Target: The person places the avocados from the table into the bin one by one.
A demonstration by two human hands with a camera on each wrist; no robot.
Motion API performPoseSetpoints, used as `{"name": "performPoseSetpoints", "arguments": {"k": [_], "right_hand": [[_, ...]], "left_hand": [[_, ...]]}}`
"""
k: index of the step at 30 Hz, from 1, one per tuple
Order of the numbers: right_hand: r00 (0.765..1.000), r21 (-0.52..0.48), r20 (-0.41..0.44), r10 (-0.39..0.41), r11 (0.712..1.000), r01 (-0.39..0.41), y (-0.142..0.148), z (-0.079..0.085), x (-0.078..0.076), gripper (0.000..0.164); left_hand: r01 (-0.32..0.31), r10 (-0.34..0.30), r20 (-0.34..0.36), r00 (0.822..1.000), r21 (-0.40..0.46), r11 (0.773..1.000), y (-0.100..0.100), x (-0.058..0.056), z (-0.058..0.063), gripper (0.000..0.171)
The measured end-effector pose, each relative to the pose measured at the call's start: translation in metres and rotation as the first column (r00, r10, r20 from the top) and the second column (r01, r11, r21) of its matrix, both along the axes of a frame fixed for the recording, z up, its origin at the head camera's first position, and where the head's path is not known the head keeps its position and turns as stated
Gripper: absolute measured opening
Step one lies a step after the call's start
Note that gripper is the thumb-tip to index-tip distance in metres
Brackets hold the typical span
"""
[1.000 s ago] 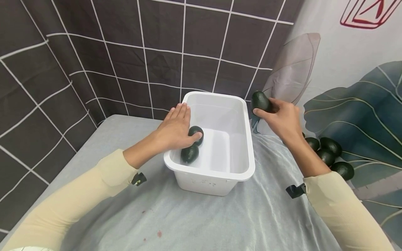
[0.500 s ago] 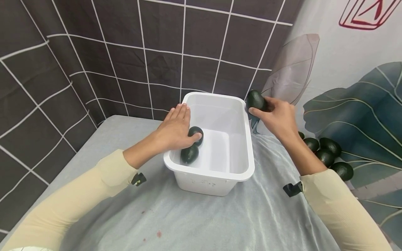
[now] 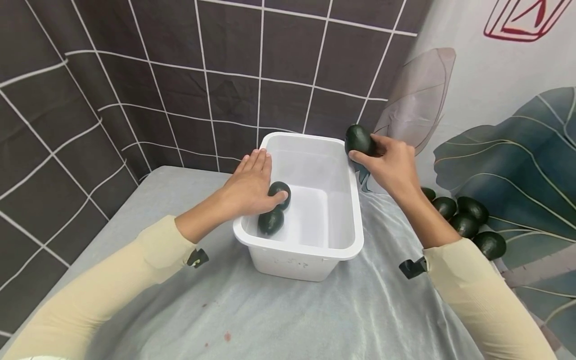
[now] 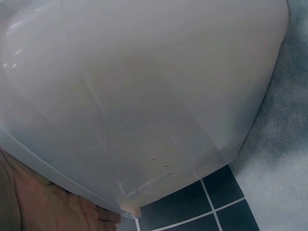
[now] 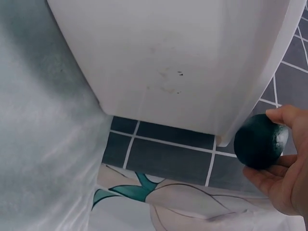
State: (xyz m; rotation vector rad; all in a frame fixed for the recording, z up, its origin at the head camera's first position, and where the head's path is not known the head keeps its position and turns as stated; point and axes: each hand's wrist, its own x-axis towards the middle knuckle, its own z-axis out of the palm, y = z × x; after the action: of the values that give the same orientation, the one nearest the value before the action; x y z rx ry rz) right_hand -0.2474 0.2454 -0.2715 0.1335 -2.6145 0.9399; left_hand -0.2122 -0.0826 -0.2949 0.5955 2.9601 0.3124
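Note:
A white plastic tub (image 3: 299, 254) stands mid-table with two dark green avocados inside, one avocado (image 3: 271, 222) nearer the front and another avocado (image 3: 280, 192) behind it. My left hand (image 3: 252, 187) rests over the tub's left rim, fingers straight and thumb across the rear avocado; whether the thumb touches it I cannot tell. In the left wrist view the palm (image 4: 53, 207) lies along the rim. At the tub's far right corner, my right hand (image 3: 392, 162) grips an avocado (image 3: 358, 140) between thumb and fingers. The right wrist view shows that avocado (image 5: 260, 141) beside the tub's outer wall.
Several loose avocados (image 3: 465, 225) lie in a group at the right, beyond my right forearm. A grey cloth (image 3: 180, 310) covers the table. Dark tiled-pattern fabric (image 3: 234, 95) hangs behind the tub, and a leaf-print sheet (image 3: 517, 145) is at the right.
My right hand has moved left with its avocado, from beside the tub to its far right corner. The left hand and the two avocados in the tub stay put.

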Motion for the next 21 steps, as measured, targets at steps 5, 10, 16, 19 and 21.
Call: {"name": "performPoseSetpoints", "arguments": {"k": [5,10,16,19,21], "right_hand": [[1.0,-0.014,0.015,0.012,1.0,-0.012,-0.006,0.002,0.0,0.072],[1.0,-0.022,0.004,0.027,0.999,-0.027,-0.012,0.002,-0.001,0.072],[0.999,-0.041,-0.003,0.037,0.998,-0.037,-0.017,0.001,-0.002,0.069],[0.999,-0.046,-0.01,0.046,0.998,-0.046,-0.02,0.001,-0.002,0.068],[0.998,-0.046,-0.014,0.053,0.997,-0.054,-0.022,0.0,-0.002,0.066]], "left_hand": [[-0.001,0.001,0.003,1.0,0.001,1.0,0.0,-0.001,-0.001,0.106],[-0.002,0.002,0.0,1.0,-0.002,1.0,0.001,-0.001,-0.001,0.106],[-0.002,0.002,0.001,1.0,-0.008,1.0,0.001,-0.001,0.0,0.107],[-0.003,0.003,0.003,1.0,-0.009,1.0,0.001,-0.001,0.0,0.107],[-0.003,0.003,0.004,1.0,-0.007,1.0,0.001,-0.001,0.0,0.108]]}}
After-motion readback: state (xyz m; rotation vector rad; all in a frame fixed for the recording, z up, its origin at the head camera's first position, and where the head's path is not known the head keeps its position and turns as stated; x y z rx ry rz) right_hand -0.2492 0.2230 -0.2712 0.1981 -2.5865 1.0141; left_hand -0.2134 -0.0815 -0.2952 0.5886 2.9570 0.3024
